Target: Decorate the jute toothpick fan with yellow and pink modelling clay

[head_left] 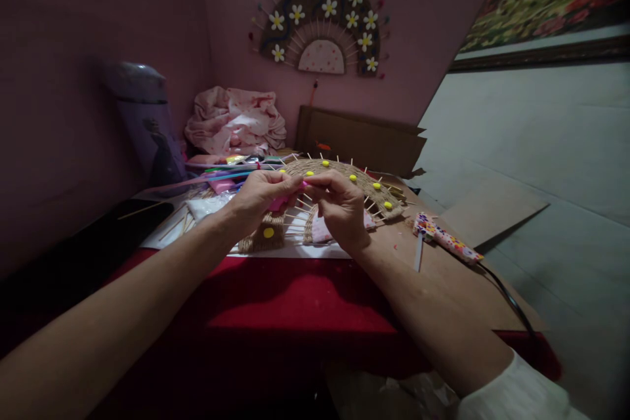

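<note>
A half-round woven jute fan piece (367,185) with wooden sticks and yellow dots lies on the table in front of me. My left hand (258,197) is closed in a pinch on a small pink piece (280,202) just above the fan's left part. My right hand (339,207) is closed too, fingertips meeting the left hand's over the sticks. What the right fingers grip is too small to name. A small jute piece with a yellow dot (268,233) sits below the hands.
A finished fan with white flowers (322,23) hangs on the pink wall. Behind the work lie pink cloth (236,119), coloured strips (231,167), a purple flask (145,121) and cardboard (359,138). A glue gun wrapped in flowered cloth (445,236) lies at right. Red cloth (295,302) covers the near table edge.
</note>
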### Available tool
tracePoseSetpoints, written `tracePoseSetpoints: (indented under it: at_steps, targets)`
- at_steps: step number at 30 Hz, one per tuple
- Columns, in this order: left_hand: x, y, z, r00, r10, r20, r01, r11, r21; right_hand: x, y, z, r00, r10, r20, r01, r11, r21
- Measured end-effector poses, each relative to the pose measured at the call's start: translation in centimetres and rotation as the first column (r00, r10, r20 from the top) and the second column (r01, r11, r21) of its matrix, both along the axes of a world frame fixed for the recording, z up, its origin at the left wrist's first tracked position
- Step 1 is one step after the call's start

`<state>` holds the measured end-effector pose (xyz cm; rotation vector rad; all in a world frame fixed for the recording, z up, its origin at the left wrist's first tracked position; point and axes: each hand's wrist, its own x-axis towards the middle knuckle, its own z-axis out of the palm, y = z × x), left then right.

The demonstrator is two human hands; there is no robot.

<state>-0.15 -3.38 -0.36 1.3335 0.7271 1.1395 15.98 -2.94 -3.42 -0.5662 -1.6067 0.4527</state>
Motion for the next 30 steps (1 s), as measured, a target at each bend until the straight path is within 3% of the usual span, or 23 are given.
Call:
tracePoseSetpoints:
  at_steps: [8,24,30]
  targets:
    - [0.12,-0.18,0.18,0.999,0.039,0.001,-0.039,0.999,0.015,-0.12,-0.23,0.16,0.996,0.069,-0.057,-0.074,0.991,-0.107]
    - [-0.05,0.09,-0.15,1.000,-0.003,-0.022,0.003,1.000,-0.024,-0.11,-0.01,-0.05,0.999,0.032,-0.014,-0.032,0.998,-0.056]
    - [0.04,-0.06,0.03,1.000,0.004,-0.007,-0.004,0.999,0.033,-0.09,-0.07,-0.07,0.999,0.033,0.017,-0.032,0.998,-0.048]
